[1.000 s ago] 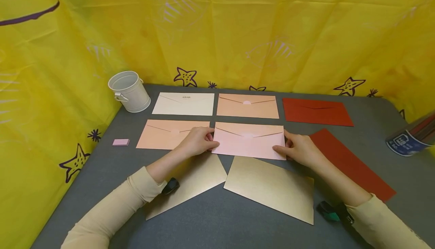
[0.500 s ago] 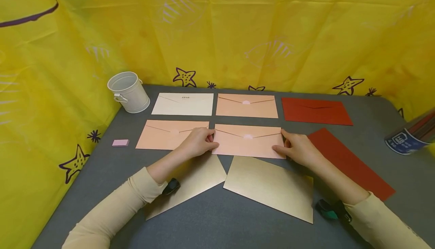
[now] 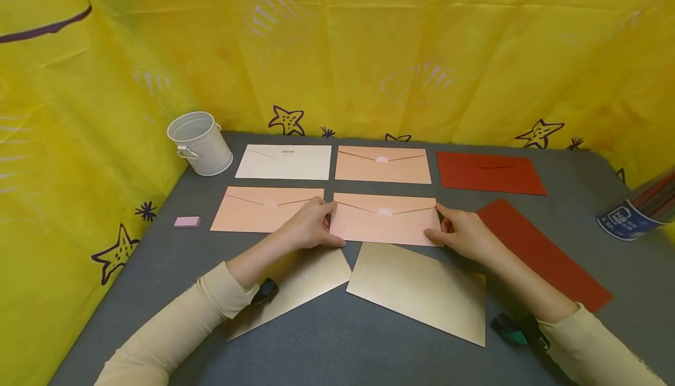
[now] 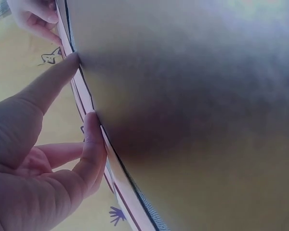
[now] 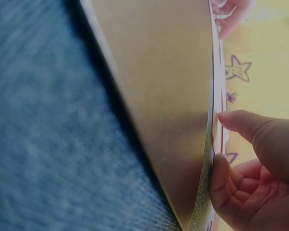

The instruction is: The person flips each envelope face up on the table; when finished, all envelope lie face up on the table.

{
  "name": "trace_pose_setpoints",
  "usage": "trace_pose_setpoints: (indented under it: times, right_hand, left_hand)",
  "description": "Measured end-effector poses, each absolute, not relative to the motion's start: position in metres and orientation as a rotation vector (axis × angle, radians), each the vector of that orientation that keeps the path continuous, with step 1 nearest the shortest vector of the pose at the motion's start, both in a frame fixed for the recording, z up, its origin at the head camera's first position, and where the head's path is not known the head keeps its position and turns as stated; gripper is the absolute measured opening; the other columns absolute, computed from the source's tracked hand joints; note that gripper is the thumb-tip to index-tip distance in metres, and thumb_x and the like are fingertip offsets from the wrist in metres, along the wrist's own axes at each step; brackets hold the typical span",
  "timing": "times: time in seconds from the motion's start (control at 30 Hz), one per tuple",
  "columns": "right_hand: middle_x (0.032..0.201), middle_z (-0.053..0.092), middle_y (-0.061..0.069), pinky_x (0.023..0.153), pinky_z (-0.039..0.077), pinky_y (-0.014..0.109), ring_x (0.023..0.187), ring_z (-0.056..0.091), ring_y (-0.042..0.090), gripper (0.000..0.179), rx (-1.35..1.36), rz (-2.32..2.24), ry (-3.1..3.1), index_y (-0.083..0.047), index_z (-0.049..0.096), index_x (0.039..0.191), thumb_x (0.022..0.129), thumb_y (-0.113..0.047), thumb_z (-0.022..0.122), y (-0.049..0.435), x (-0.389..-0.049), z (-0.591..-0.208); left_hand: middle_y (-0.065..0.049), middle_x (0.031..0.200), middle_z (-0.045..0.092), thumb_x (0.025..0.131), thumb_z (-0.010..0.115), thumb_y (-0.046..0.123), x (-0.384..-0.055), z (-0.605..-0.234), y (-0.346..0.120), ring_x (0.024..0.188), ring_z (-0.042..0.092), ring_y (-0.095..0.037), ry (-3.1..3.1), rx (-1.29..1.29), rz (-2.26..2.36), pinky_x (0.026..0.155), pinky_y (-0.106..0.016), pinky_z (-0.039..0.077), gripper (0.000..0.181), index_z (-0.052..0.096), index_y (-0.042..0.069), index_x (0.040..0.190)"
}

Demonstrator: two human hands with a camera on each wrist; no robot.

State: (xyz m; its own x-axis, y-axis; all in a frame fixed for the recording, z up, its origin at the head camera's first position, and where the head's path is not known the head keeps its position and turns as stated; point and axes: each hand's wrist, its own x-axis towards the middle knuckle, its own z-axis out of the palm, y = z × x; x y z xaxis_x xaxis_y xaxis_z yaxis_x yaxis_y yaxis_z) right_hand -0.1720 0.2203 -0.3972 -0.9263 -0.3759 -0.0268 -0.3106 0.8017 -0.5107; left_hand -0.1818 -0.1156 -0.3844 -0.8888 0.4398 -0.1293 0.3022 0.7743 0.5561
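Observation:
A pink envelope (image 3: 385, 228) with a round pale seal lies flat in the middle of the table. At its left edge is my left hand (image 3: 311, 225); the thumb touches near the lower left corner and the forefinger the upper left. My right hand (image 3: 464, 231) rests at the right edge, thumb on the lower corner and forefinger at the upper one. In both wrist views, thumb and forefinger stand apart along the edge. Another pink envelope (image 3: 253, 207) lies partly under the left arm. Two gold envelopes (image 3: 422, 292) (image 3: 306, 275) lie in front.
At the back are a white envelope (image 3: 282, 166), a peach envelope (image 3: 382, 172) and a red envelope (image 3: 490, 178). Another red envelope (image 3: 538, 251) lies slanted by the right forearm. A white bucket (image 3: 203, 151), an eraser (image 3: 187, 222) and a blue-labelled pot (image 3: 627, 222) stand at the sides.
The pink envelope has come down flat onto the table and now lines up with its neighbour. My left thumb has slid down to the lower corner; the right hand has barely moved.

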Motion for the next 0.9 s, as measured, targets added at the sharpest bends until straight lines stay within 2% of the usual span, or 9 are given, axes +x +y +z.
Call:
trace_pose_setpoints:
  times: [0.13, 0.23, 0.37, 0.67, 0.9]
  right_hand:
    - [0.071, 0.051, 0.000, 0.051, 0.033, 0.027, 0.060, 0.044, 0.015, 0.071, -0.550, -0.779, 2.857, 0.015, 0.044, 0.136, 0.088, -0.030, 0.072, 0.2201, -0.1707, -0.3961]
    - [0.071, 0.051, 0.000, 0.051, 0.032, 0.027, 0.061, 0.044, 0.015, 0.072, -0.556, -0.781, 2.858, 0.015, 0.044, 0.136, 0.088, -0.030, 0.073, 0.2204, -0.1702, -0.3959]
    - [0.071, 0.051, 0.000, 0.051, 0.032, 0.027, 0.061, 0.043, 0.014, 0.075, -0.555, -0.787, 2.857, 0.015, 0.044, 0.137, 0.087, -0.032, 0.074, 0.2214, -0.1705, -0.3965]
    - [0.071, 0.048, 0.000, 0.050, 0.029, 0.027, 0.060, 0.042, 0.014, 0.085, -0.535, -0.790, 2.858, 0.011, 0.046, 0.137, 0.080, -0.043, 0.079, 0.2227, -0.1705, -0.3989]
    - [0.073, 0.051, 0.000, 0.050, 0.032, 0.026, 0.060, 0.044, 0.015, 0.085, -0.522, -0.813, 2.845, 0.010, 0.046, 0.138, 0.080, -0.041, 0.080, 0.2245, -0.1703, -0.3995]
  left_hand:
    - [-0.013, 0.103, 0.047, 0.071, 0.089, 0.027, -0.1800, -0.3845, -0.1155, 0.082, 0.048, -0.019, 2.708, 0.536, 0.818, 0.064, -0.025, 0.043, 0.065, 0.059, 0.001, 0.121]
    - [-0.015, 0.108, 0.047, 0.071, 0.089, 0.025, -0.1798, -0.3850, -0.1163, 0.083, 0.050, -0.018, 2.710, 0.529, 0.839, 0.066, -0.024, 0.045, 0.075, 0.055, -0.002, 0.132]
    - [-0.018, 0.115, 0.048, 0.072, 0.089, 0.024, -0.1812, -0.3857, -0.1177, 0.081, 0.052, -0.017, 2.715, 0.531, 0.873, 0.067, -0.024, 0.046, 0.080, 0.051, -0.004, 0.137]
    - [-0.022, 0.121, 0.050, 0.074, 0.087, 0.022, -0.1825, -0.3849, -0.1197, 0.084, 0.053, -0.019, 2.738, 0.561, 0.876, 0.070, -0.025, 0.047, 0.078, 0.051, -0.005, 0.137]
    - [-0.021, 0.121, 0.050, 0.074, 0.087, 0.022, -0.1829, -0.3851, -0.1197, 0.084, 0.052, -0.019, 2.740, 0.554, 0.865, 0.069, -0.025, 0.046, 0.078, 0.050, -0.005, 0.138]
